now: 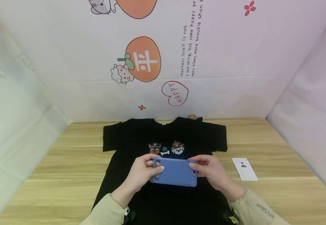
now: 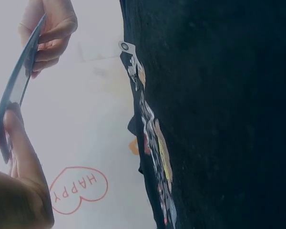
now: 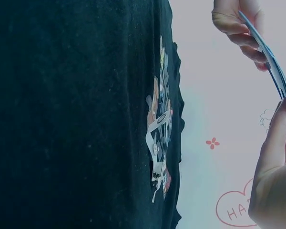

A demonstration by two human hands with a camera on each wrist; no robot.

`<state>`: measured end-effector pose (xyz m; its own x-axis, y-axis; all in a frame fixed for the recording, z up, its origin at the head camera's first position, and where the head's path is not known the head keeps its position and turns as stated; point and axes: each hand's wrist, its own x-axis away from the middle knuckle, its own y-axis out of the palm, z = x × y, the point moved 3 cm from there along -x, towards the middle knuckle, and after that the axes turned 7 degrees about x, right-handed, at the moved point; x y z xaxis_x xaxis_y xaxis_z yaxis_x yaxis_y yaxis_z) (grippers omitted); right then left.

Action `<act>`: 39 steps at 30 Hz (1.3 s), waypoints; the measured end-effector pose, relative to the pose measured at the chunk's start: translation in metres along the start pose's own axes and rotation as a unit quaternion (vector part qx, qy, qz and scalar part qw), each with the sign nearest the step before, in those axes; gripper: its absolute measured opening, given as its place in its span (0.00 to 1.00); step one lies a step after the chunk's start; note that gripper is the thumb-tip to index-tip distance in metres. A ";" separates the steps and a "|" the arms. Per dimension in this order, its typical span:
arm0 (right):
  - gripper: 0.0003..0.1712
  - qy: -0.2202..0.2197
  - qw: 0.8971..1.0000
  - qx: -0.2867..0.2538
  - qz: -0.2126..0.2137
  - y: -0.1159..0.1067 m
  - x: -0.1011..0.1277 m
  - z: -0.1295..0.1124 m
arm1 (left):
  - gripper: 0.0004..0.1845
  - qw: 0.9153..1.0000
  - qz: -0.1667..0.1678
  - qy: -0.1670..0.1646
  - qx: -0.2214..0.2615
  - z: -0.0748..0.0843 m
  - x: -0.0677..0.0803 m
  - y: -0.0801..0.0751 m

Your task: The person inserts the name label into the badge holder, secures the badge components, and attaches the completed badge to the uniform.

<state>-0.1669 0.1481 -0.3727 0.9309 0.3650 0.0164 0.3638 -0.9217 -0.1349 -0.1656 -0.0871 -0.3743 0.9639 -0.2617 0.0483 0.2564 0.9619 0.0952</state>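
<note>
Between both hands is a flat blue card holder [image 1: 175, 172] with cut-out slots at its short ends, raised above the black T-shirt [image 1: 165, 204]. My left hand [image 1: 141, 173] pinches its left end, thumb on the near face and fingers behind. The right hand [image 1: 212, 172] grips the opposite end the same way. In the left wrist view the holder [image 2: 18, 81] appears nearly edge-on, and likewise the holder [image 3: 271, 59] in the right wrist view. A white card [image 1: 244, 169] with a grey person icon lies on the table, right of the shirt.
The T-shirt is spread on a wood-grain table [image 1: 67, 175], collar away from me, with cartoon dog prints [image 1: 177, 148] on its chest. White cloth walls [image 1: 222, 62] with printed drawings and lettering stand behind the table and at both sides.
</note>
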 end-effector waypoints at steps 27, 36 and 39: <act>0.21 0.013 0.999 0.038 -0.001 -0.008 0.004 0.004 | 0.16 1.000 -0.021 -0.008 -0.003 0.000 -0.001 0.000; 0.19 0.015 0.999 0.039 0.000 -0.008 0.006 0.004 | 0.17 1.000 -0.020 -0.009 -0.002 0.001 0.000 0.002; 0.19 0.017 0.999 0.043 0.003 -0.008 0.007 0.005 | 0.17 1.000 -0.022 -0.006 -0.005 0.002 0.000 0.002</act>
<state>-0.1633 0.1591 -0.3765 0.9344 0.3529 0.0496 0.3549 -0.9089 -0.2190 -0.1648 -0.0850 -0.3716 0.9505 -0.3054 0.0571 0.2999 0.9499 0.0876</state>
